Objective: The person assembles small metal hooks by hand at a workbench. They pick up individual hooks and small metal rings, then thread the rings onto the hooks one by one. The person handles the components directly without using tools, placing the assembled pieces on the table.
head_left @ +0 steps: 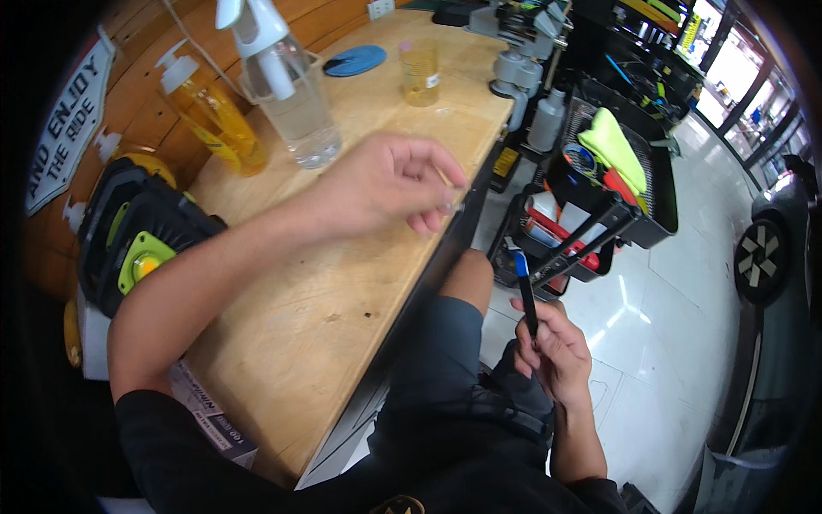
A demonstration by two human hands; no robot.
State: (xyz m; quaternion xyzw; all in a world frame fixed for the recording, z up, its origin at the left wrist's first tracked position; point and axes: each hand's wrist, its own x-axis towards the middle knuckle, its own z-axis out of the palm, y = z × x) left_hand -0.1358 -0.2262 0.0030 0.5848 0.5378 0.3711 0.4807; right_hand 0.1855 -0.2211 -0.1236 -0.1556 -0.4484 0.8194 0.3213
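My left hand (394, 184) is raised over the right edge of the wooden workbench (291, 308), slightly blurred. Its thumb and fingers pinch a small shiny bit, too small and smeared to name. Lower right, in front of my lap, my right hand (555, 353) is closed around a slim black tool with a blue band (525, 287). This tool points upward and has a short pale tip; its exact kind does not show. The two hands are well apart.
On the bench stand a clear spray bottle (295, 103), an amber pump bottle (214, 120), a yellowish measuring cup (419, 75) and a round blue pad (355, 60). A black-and-green device (137, 231) is left. A black tool cart (664, 214) carries a yellow-green cloth (615, 147).
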